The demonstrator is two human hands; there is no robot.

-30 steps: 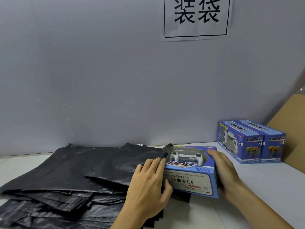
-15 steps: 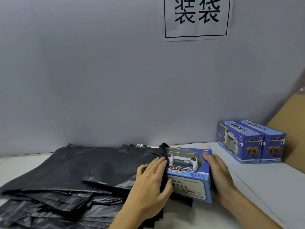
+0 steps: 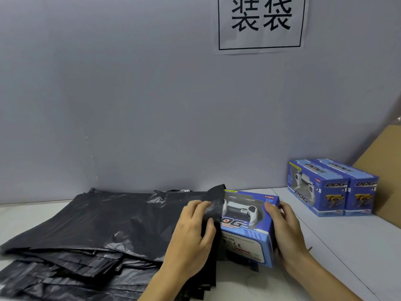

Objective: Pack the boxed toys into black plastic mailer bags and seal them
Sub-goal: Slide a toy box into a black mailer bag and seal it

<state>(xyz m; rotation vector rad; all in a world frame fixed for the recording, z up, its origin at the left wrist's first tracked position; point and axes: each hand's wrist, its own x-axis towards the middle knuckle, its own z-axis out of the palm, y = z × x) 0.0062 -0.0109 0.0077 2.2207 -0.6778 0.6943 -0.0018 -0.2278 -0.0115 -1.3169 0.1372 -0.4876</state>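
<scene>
The toy box [image 3: 249,227] was partly sheathed in the mouth of the top bag [image 3: 121,222], near the bench's [image 3: 347,257] front edge. Its free end was gripped by the right hand [image 3: 284,233]; the bag's lip was pinched by the left hand [image 3: 193,231]. Two more boxes [image 3: 332,187] were stood toward the right rear corner.

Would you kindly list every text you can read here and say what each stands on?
"装袋": paper sign on the wall.
"DOG": fronts of the two boxes at the wall.
"TOP": top of the held box, gripped by the right hand.
"OG": held box; the mailer bag, pinched by the left hand, covers the first letter.
"...99-20A", "CE", "WARNING": held box's label.
Other print: too small.
</scene>
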